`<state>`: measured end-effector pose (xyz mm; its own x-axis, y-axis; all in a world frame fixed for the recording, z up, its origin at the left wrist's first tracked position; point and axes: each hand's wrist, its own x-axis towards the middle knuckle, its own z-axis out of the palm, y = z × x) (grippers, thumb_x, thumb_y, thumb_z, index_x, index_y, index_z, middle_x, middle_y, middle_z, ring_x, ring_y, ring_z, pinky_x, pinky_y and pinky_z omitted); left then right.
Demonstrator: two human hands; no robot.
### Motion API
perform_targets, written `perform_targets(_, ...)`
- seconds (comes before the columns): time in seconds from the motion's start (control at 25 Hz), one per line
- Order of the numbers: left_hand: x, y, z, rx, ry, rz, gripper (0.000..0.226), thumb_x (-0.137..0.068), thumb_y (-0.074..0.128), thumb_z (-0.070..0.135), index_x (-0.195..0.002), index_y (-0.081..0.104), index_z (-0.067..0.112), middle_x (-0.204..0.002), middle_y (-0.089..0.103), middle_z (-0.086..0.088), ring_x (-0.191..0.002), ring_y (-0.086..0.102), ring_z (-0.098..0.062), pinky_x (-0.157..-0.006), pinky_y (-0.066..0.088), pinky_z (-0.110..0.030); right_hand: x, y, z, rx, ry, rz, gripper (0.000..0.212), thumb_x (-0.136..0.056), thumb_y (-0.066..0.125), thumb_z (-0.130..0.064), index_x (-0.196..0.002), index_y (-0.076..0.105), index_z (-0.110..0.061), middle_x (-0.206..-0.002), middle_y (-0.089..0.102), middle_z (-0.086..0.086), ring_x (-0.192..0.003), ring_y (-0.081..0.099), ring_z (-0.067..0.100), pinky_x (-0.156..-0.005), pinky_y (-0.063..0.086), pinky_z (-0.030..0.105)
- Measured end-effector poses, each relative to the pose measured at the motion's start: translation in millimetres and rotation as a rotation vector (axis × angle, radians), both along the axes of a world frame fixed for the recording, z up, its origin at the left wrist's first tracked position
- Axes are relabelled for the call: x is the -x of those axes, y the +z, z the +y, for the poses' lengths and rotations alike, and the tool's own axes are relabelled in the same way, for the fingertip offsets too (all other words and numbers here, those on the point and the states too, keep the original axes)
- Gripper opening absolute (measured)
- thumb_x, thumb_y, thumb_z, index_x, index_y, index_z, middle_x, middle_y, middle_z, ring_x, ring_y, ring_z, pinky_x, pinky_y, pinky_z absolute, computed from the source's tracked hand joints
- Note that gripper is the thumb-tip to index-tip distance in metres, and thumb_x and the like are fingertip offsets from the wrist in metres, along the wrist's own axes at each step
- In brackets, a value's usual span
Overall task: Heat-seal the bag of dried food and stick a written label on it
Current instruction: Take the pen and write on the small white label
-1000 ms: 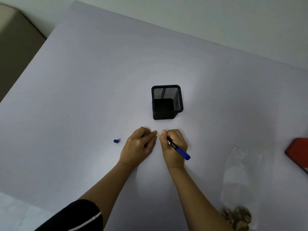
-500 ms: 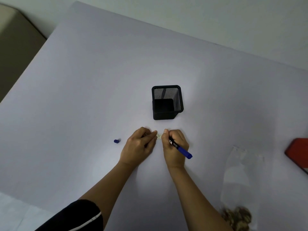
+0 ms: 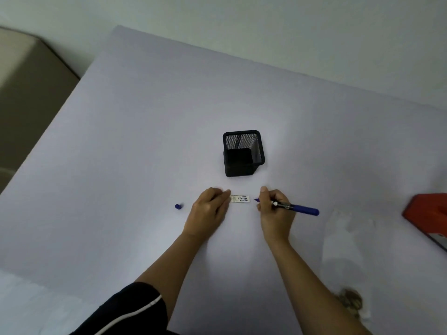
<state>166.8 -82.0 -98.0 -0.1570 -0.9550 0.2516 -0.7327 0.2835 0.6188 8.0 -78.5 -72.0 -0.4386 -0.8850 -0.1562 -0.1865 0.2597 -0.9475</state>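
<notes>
A small white label [image 3: 240, 199] with blue writing lies flat on the table between my hands. My left hand [image 3: 209, 209] touches its left end with the fingertips. My right hand [image 3: 274, 209] grips a blue pen [image 3: 294, 208], its tip just right of the label and off it. The pen's blue cap [image 3: 178, 206] lies left of my left hand. A clear bag [image 3: 346, 259] lies at the right, with dried food [image 3: 350, 303] at its near end.
A black mesh pen holder [image 3: 243, 153] stands just beyond the label. A red device [image 3: 428, 218] sits at the right edge of the lavender table [image 3: 121, 141]. A beige seat [image 3: 26, 76] is off the table's left side.
My right hand has moved right, away from the label, taking the pen tip off it. The written label now shows fully. My left hand stays at its left end.
</notes>
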Motion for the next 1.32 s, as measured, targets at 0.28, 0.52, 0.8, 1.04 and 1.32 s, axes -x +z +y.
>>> perform_targets(0.28, -30, 58, 15, -0.092, 0.334, -0.122, 0.034, -0.089, 0.055, 0.013, -0.122, 0.059, 0.011, -0.117, 0.055, -0.016, -0.092, 0.058, -0.031, -0.065, 0.053, -0.036, 31, 46, 8, -0.121, -0.061, -0.232, 0.027, -0.088, 0.06, -0.032, -0.069, 0.047, -0.016, -0.064, 0.061, 0.004, -0.05, 0.062, 0.001, -0.054, 0.051, 0.012)
perform_targets(0.52, -55, 53, 20, -0.47, 0.308, -0.259, 0.038, -0.093, 0.05, 0.022, -0.13, 0.047, 0.013, -0.133, 0.037, -0.018, -0.101, 0.056, -0.038, -0.081, 0.048, -0.04, 28, 73, 4, -0.191, -0.167, -0.548, 0.031, -0.096, 0.047, -0.028, -0.07, 0.051, -0.011, -0.066, 0.06, 0.005, -0.056, 0.064, 0.008, -0.055, 0.054, 0.016)
perform_targets(0.8, -31, 104, 13, -0.613, 0.534, 0.469, 0.016, -0.09, 0.055, 0.008, -0.097, 0.068, 0.011, -0.094, 0.066, -0.001, -0.087, 0.062, -0.017, -0.076, 0.047, -0.023, 24, 104, 7, -0.113, -0.059, -0.417, 0.023, -0.092, 0.056, -0.023, -0.071, 0.056, -0.013, -0.062, 0.061, -0.001, -0.051, 0.058, 0.002, -0.054, 0.051, 0.013)
perform_targets(1.04, 13, 166, 18, -0.796, 0.216, 1.0, 0.016, -0.087, 0.059, 0.001, -0.091, 0.069, 0.013, -0.086, 0.071, -0.007, -0.084, 0.066, -0.018, -0.081, 0.056, -0.021, 13, 134, 8, -0.006, 0.021, -0.445, 0.024, -0.091, 0.057, -0.023, -0.07, 0.052, -0.013, -0.056, 0.061, -0.005, -0.055, 0.06, 0.003, -0.062, 0.052, 0.015)
perform_targets(1.32, 18, 174, 23, -0.735, 0.209, 1.039, 0.016, -0.087, 0.061, 0.003, -0.087, 0.07, 0.016, -0.089, 0.071, -0.007, -0.084, 0.067, -0.016, -0.082, 0.055, -0.022, 10, 142, 17, 0.001, 0.07, -0.436, 0.02, -0.09, 0.059, -0.02, -0.072, 0.055, -0.013, -0.054, 0.064, -0.006, -0.057, 0.064, 0.006, -0.062, 0.054, 0.016)
